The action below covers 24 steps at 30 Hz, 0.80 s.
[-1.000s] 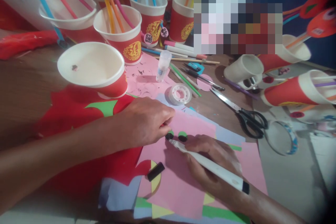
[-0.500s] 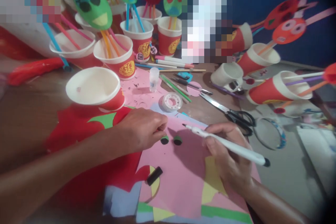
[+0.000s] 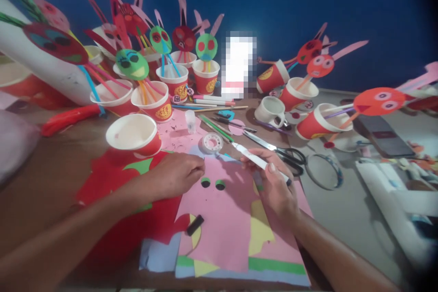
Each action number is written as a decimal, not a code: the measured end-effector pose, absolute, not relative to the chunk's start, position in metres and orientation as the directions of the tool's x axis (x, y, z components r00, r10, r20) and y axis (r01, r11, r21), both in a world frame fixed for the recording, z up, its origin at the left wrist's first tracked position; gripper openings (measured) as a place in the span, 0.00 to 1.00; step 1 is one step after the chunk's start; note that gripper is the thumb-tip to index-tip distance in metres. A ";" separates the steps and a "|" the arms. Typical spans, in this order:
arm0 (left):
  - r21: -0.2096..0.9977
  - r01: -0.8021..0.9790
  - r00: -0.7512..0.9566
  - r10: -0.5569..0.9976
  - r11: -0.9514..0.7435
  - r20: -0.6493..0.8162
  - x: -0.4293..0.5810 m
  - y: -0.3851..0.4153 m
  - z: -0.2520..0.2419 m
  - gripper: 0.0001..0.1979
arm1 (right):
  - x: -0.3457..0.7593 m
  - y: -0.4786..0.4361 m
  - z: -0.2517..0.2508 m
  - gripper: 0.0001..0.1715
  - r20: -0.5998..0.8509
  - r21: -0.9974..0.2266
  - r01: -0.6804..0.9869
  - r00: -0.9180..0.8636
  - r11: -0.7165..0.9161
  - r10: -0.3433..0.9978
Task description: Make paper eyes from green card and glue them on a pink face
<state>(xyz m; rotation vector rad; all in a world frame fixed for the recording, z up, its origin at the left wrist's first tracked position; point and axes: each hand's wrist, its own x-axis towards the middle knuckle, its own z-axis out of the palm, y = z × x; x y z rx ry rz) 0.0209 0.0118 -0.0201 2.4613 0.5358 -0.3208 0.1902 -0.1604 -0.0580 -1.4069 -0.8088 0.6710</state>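
My left hand rests on the pink paper sheet with its fingers curled together, fingertips just left of two small green paper circles with black centres. What the fingers pinch, if anything, is hidden. My right hand is lifted above the sheet and grips a white marker pen, its tip pointing up-left toward the tape roll. The marker's black cap lies on the sheet near a yellow cut-out.
An empty red paper cup stands on red paper left of the hands. Scissors, a tape ring, pens and a small glue bottle lie behind. Several red cups with straw-mounted paper faces line the back.
My right hand lifted the marker off the green circles and swung it up and away to the right. The camera tilted upward, showing more of the back row. The left hand stayed put.
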 end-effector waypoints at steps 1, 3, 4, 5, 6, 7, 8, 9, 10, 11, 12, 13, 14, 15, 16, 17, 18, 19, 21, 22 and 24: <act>0.522 0.427 0.899 0.288 -0.738 -0.329 0.020 0.013 -0.021 0.12 | 0.191 -0.161 -0.058 0.18 0.085 -0.996 0.054 0.579 0.066 0.811; 0.561 0.399 0.915 0.272 -0.726 -0.298 0.016 0.015 -0.020 0.12 | 0.191 -0.160 -0.057 0.16 0.069 -0.997 0.075 0.595 0.030 0.801; 0.575 0.389 0.920 0.274 -0.719 -0.281 0.014 0.015 -0.019 0.12 | 0.190 -0.160 -0.055 0.15 0.064 -0.995 0.098 0.605 0.005 0.794; 0.584 0.382 0.924 0.279 -0.716 -0.262 0.011 0.015 -0.017 0.12 | 0.190 -0.160 -0.054 0.14 0.061 -0.992 0.121 0.615 -0.018 0.786; 0.588 0.375 0.927 0.287 -0.717 -0.241 0.008 0.014 -0.014 0.12 | 0.189 -0.160 -0.052 0.13 0.059 -0.989 0.143 0.624 -0.039 0.779; 0.586 0.370 0.929 0.298 -0.721 -0.220 0.004 0.012 -0.012 0.12 | 0.189 -0.160 -0.051 0.12 0.060 -0.986 0.160 0.630 -0.054 0.774; 0.580 0.370 0.928 0.313 -0.726 -0.200 0.000 0.008 -0.010 0.13 | 0.188 -0.160 -0.050 0.11 0.061 -0.984 0.169 0.634 -0.060 0.771; 0.569 0.365 0.929 0.329 -0.737 -0.169 -0.004 0.002 -0.009 0.13 | 0.188 -0.160 -0.049 0.09 0.065 -0.983 0.175 0.638 -0.062 0.767; 0.555 0.361 0.928 0.345 -0.749 -0.138 -0.008 -0.005 -0.008 0.14 | 0.188 -0.159 -0.049 0.08 0.073 -0.981 0.184 0.641 -0.061 0.764; 0.541 0.345 0.930 0.358 -0.767 -0.084 -0.011 -0.015 -0.008 0.15 | 0.188 -0.160 -0.049 0.07 0.083 -0.979 0.196 0.643 -0.058 0.762; 0.517 0.267 0.945 0.327 -0.814 0.028 -0.014 -0.026 -0.009 0.15 | 0.188 -0.160 -0.050 0.07 0.095 -0.977 0.208 0.640 -0.052 0.763; 0.481 0.184 0.952 0.277 -0.857 0.131 -0.016 -0.039 -0.011 0.15 | 0.189 -0.160 -0.051 0.07 0.107 -0.975 0.220 0.634 -0.045 0.766; 0.439 0.116 0.954 0.223 -0.891 0.201 -0.018 -0.051 -0.013 0.15 | 0.190 -0.161 -0.052 0.08 0.116 -0.973 0.228 0.623 -0.039 0.773; 0.390 0.085 0.958 0.183 -0.917 0.221 -0.018 -0.064 -0.016 0.13 | 0.191 -0.162 -0.052 0.09 0.120 -0.971 0.237 0.605 -0.034 0.787; 0.341 0.053 0.960 0.142 -0.939 0.243 -0.018 -0.074 -0.020 0.11 | 0.192 -0.164 -0.053 0.12 0.122 -0.969 0.245 0.581 -0.030 0.805; 0.295 0.045 0.956 0.127 -0.954 0.264 -0.018 -0.082 -0.024 0.09 | 0.193 -0.165 -0.054 0.14 0.122 -0.966 0.255 0.557 -0.029 0.822; 0.259 0.058 0.959 0.126 -0.964 0.254 -0.017 -0.088 -0.029 0.07 | 0.193 -0.166 -0.055 0.15 0.120 -0.964 0.265 0.537 -0.032 0.835; 0.228 0.088 0.950 0.151 -0.970 0.273 -0.016 -0.091 -0.035 0.08 | 0.193 -0.167 -0.055 0.16 0.118 -0.960 0.276 0.521 -0.036 0.845; 0.185 0.116 0.935 0.170 -0.976 0.313 -0.014 -0.091 -0.049 0.09 | 0.192 -0.167 -0.057 0.14 0.115 -0.955 0.292 0.523 -0.051 0.845; 0.171 0.106 0.929 0.159 -0.980 0.334 -0.014 -0.088 -0.056 0.10 | 0.190 -0.167 -0.058 0.12 0.132 -0.948 0.314 0.530 -0.049 0.837; 0.145 0.085 0.920 0.133 -0.986 0.369 -0.014 -0.082 -0.069 0.11 | 0.188 -0.166 -0.059 0.07 0.197 -0.918 0.393 0.550 -0.043 0.811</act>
